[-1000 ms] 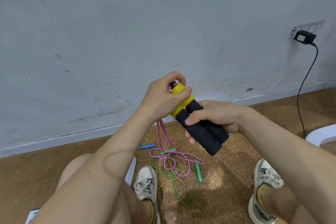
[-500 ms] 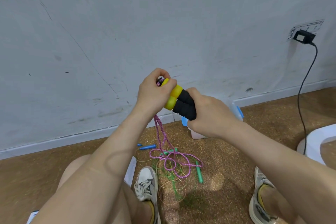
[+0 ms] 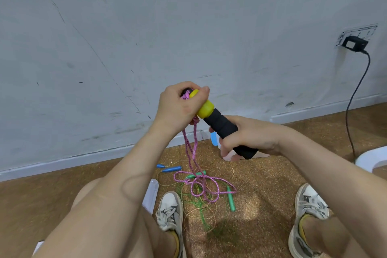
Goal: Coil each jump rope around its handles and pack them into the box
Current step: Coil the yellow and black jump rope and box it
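Note:
My right hand (image 3: 249, 138) grips the black foam handles (image 3: 224, 126) of a jump rope, held in the air and tilted up to the left. My left hand (image 3: 178, 107) is curled round the yellow handle ends (image 3: 205, 109) and pinches the pink braided rope (image 3: 193, 148) at the top. The rope hangs down in two strands to a loose pile (image 3: 205, 184) on the floor. Under it lie a green-handled rope (image 3: 231, 201) and a blue-handled rope (image 3: 172, 168), tangled together. The box (image 3: 214, 139) is mostly hidden behind my right hand.
I sit facing a grey wall, shoes (image 3: 170, 211) on a brown cork-like floor. A black charger (image 3: 354, 44) with a cable hangs from a socket at the right. A white curved object (image 3: 370, 159) sits at the right edge; a white lid-like piece (image 3: 151, 192) lies by my left knee.
My right hand slid down the black handles and turned them, so more foam now shows. My left hand stayed on the yellow ends with the pink rope.

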Motion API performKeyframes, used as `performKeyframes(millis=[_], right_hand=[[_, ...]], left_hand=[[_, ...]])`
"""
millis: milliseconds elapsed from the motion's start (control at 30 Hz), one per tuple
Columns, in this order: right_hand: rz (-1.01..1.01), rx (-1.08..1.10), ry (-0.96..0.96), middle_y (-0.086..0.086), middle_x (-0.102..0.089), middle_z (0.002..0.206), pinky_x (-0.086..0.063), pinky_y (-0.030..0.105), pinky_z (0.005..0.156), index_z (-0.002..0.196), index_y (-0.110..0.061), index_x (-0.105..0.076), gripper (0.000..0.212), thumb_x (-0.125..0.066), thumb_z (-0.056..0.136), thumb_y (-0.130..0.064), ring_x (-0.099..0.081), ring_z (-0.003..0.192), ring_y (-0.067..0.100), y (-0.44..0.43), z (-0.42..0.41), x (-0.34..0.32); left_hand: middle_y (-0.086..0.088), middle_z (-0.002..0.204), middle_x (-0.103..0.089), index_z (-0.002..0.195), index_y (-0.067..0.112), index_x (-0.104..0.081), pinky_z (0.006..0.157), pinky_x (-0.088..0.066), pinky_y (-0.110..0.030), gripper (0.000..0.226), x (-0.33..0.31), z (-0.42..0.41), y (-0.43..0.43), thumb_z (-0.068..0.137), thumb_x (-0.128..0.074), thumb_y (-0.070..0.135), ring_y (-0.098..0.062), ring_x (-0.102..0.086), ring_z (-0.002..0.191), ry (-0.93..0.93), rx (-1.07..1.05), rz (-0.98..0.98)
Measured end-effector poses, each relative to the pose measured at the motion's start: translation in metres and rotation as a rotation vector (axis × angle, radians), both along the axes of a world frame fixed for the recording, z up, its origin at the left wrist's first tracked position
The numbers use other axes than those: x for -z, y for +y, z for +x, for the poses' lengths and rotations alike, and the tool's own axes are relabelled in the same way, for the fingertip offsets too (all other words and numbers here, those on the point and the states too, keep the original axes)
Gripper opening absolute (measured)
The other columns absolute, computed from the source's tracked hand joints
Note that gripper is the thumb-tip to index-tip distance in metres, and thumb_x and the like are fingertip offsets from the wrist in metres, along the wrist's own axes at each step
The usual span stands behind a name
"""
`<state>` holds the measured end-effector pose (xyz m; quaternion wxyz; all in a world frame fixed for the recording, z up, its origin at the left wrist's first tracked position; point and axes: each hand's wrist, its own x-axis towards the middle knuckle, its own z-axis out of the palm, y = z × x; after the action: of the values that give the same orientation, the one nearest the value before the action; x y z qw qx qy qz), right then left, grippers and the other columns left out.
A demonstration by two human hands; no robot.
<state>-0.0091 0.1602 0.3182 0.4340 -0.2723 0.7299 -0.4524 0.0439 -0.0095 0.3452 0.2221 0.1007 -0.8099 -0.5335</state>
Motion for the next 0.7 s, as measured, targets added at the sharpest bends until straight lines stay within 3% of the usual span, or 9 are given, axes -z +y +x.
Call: performKeyframes(millis=[133,233,300,367,433,500,567,600,700], right_hand=[[-0.027,0.098,0.026,0.007,-0.041,0.063,-0.036,0.027,0.047,0.093,-0.009,-0.045,0.037,-0.057,0.058,-0.009,-0.04,0.048,0.019,-0.002,0.004,-0.004],[-0.12,0.188,-0.135,0.007,-0.04,0.061,-0.033,0.022,0.046,0.092,-0.012,-0.046,0.03,-0.055,0.065,-0.001,-0.038,0.046,0.017,-0.005,0.006,-0.004],[-0.211,0.302,-0.339,0.004,-0.042,0.059,-0.033,0.018,0.042,0.092,-0.013,-0.047,0.024,-0.05,0.076,0.004,-0.038,0.043,0.013,-0.004,0.002,-0.006],[-0.266,0.428,-0.486,0.002,-0.045,0.06,-0.033,0.017,0.042,0.087,-0.014,-0.047,0.015,-0.048,0.08,-0.001,-0.039,0.044,0.01,0.001,-0.006,-0.012],[-0.27,0.527,-0.53,0.0,-0.046,0.06,-0.034,0.018,0.044,0.078,-0.015,-0.046,0.01,-0.05,0.08,-0.005,-0.038,0.047,0.01,0.006,-0.016,-0.015],[-0.248,0.594,-0.527,0.001,-0.046,0.06,-0.035,0.018,0.045,0.074,-0.015,-0.046,0.011,-0.051,0.079,-0.006,-0.038,0.048,0.01,0.006,-0.021,-0.012],[-0.203,0.629,-0.46,0.002,-0.045,0.061,-0.035,0.019,0.048,0.076,-0.015,-0.046,0.012,-0.054,0.077,-0.006,-0.039,0.048,0.012,0.003,-0.022,-0.005],[-0.167,0.648,-0.384,0.003,-0.044,0.063,-0.035,0.021,0.049,0.078,-0.014,-0.046,0.013,-0.055,0.076,-0.006,-0.039,0.049,0.013,0.001,-0.023,0.0],[-0.003,0.722,0.043,0.007,-0.046,0.07,-0.036,0.026,0.051,0.08,-0.012,-0.047,0.015,-0.061,0.073,-0.008,-0.044,0.056,0.021,-0.002,-0.028,0.012]], left_hand=[[-0.006,0.067,-0.057,0.094,0.018,-0.063,0.039,-0.04,-0.024,0.017,0.001,-0.005,-0.003,0.087,-0.066,0.033,-0.021,-0.049,0.04,-0.045,0.028,0.157],[-0.015,0.079,-0.054,0.114,0.025,-0.054,0.039,-0.031,-0.02,0.044,0.005,-0.009,-0.01,0.079,-0.066,0.05,-0.016,-0.038,0.037,-0.116,0.059,0.39],[-0.02,0.087,-0.065,0.116,0.022,-0.056,0.038,-0.028,-0.018,0.049,0.011,-0.009,-0.013,0.076,-0.067,0.049,-0.011,-0.03,0.036,-0.179,0.108,0.452],[-0.013,0.078,-0.069,0.112,0.01,-0.061,0.035,-0.024,-0.017,0.032,0.019,-0.01,-0.012,0.087,-0.065,0.029,-0.007,-0.027,0.035,-0.261,0.191,0.459],[-0.002,0.059,-0.057,0.107,0.006,-0.065,0.038,-0.021,-0.016,0.02,0.025,-0.009,-0.006,0.094,-0.057,0.019,-0.006,-0.025,0.037,-0.348,0.275,0.424],[0.002,0.052,-0.043,0.106,0.008,-0.066,0.042,-0.019,-0.02,0.026,0.028,-0.01,0.0,0.099,-0.048,0.026,-0.009,-0.023,0.041,-0.39,0.281,0.383],[0.002,0.053,-0.041,0.106,0.01,-0.066,0.046,-0.022,-0.024,0.034,0.029,-0.012,0.005,0.101,-0.04,0.031,-0.011,-0.028,0.043,-0.404,0.194,0.217],[0.0,0.056,-0.045,0.105,0.012,-0.066,0.048,-0.026,-0.025,0.035,0.029,-0.011,0.007,0.101,-0.038,0.032,-0.012,-0.036,0.045,-0.407,0.155,0.039],[-0.007,0.077,-0.061,0.096,0.016,-0.06,0.06,-0.035,-0.032,0.031,0.033,-0.005,0.019,0.102,-0.033,0.032,-0.029,-0.059,0.08,-0.379,0.169,-0.702]])
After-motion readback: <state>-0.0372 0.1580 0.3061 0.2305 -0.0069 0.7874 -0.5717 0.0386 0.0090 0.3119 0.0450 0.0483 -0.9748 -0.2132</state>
